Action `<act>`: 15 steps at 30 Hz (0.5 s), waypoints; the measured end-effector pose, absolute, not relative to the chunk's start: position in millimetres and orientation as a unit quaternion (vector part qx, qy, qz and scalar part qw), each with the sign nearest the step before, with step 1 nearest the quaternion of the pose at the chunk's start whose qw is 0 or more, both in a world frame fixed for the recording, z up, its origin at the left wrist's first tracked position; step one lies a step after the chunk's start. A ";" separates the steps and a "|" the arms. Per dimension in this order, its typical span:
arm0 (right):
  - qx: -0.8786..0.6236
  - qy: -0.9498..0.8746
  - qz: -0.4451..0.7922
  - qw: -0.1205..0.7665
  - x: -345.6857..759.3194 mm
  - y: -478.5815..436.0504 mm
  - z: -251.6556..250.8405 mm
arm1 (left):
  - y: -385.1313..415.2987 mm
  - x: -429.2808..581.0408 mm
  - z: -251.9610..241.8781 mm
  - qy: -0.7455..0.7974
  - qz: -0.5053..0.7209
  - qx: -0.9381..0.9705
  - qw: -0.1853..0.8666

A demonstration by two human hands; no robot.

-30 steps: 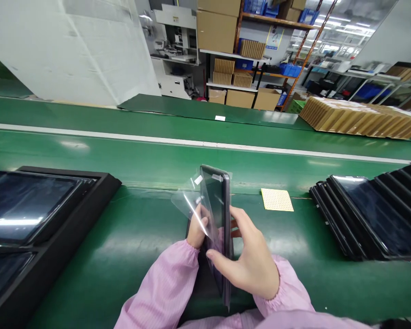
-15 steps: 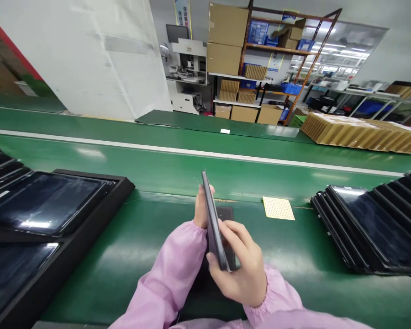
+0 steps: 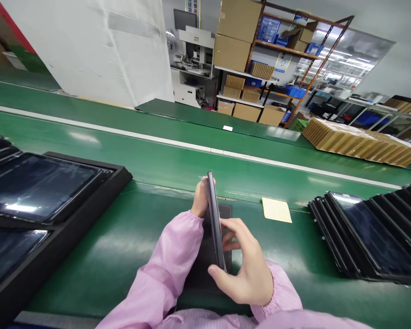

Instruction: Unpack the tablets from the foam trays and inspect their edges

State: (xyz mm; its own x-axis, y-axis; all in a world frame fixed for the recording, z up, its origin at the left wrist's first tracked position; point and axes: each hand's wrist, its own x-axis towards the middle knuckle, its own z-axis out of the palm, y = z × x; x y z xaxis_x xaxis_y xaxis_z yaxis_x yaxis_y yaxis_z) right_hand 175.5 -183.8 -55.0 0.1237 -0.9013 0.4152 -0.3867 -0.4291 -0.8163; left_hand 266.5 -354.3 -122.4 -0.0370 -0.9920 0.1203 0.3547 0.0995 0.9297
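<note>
Green bench (image 3: pixel 99 256), white strip (image 3: pixel 150 136) across; white sheeting (image 3: pixel 123 59) behind; orange shelving (image 3: pixel 289 50); window (image 3: pixel 371 49), lights (image 3: pixel 358 62) beyond.

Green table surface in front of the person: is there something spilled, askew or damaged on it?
I see no spill. One small oddity: a brownish, worn-looking mark on the seam of the green table surface, right of the thin dark-grey rectangular device. It breaks the even green, but whether it is damage I cannot tell.

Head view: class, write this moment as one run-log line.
Left hand: holding slim device's far end, partly hidden; right hand: at its near end; device: nearly edge-on; yellow sheet: flat on green surface
</note>
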 end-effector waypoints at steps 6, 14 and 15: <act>-0.679 0.463 -0.477 0.311 168.2 -183.6 -50.3 | -348.1 262.7 -109.8 -0.475 -0.520 0.356 0.614; -0.600 0.442 -0.491 0.451 161.5 -188.0 -41.1 | -332.6 263.6 -91.0 -0.557 -0.474 0.351 0.584; -0.604 0.427 -0.492 0.459 159.9 -188.8 -40.3 | -331.1 263.5 -90.4 -0.566 -0.470 0.349 0.580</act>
State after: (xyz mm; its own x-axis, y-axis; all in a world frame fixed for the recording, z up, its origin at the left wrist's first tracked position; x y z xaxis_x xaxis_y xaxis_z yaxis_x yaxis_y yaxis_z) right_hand 159.9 -188.8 -40.3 0.1498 -0.9678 0.2025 -0.0645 -0.2139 -0.9747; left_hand 263.5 -331.1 -90.4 -0.0835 -0.9407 0.3288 0.1496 0.3144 0.9374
